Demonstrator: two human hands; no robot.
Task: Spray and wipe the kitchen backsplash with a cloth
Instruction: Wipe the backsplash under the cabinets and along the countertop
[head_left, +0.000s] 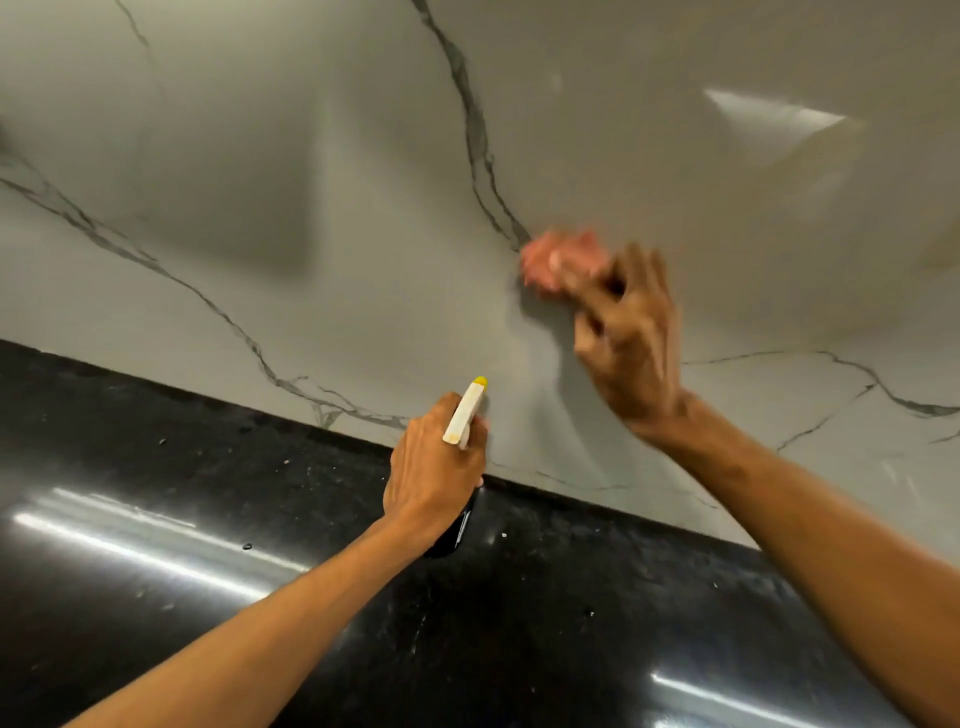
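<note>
I see a pale grey-white backsplash (311, 182) with dark grey marble veins, a pink cloth (561, 257), a spray bottle (465, 413) with a cream-white head, yellow nozzle tip and black body, and a glossy black worktop (156, 467) flecked with pale specks.

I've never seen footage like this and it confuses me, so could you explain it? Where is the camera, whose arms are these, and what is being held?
There is no machine here. These are a person's two bare arms, filmed by one wide-angle camera worn on their head, looking forward and down. That lens makes straight edges look bent. The left hand grips a spray bottle with a white head and a yellow tip, pointed at the wall. The right hand is blurred and holds a bunched pink cloth against the backsplash, a glossy pale slab with dark veins. Below it runs a shiny black countertop with a few small specks on it.
</note>
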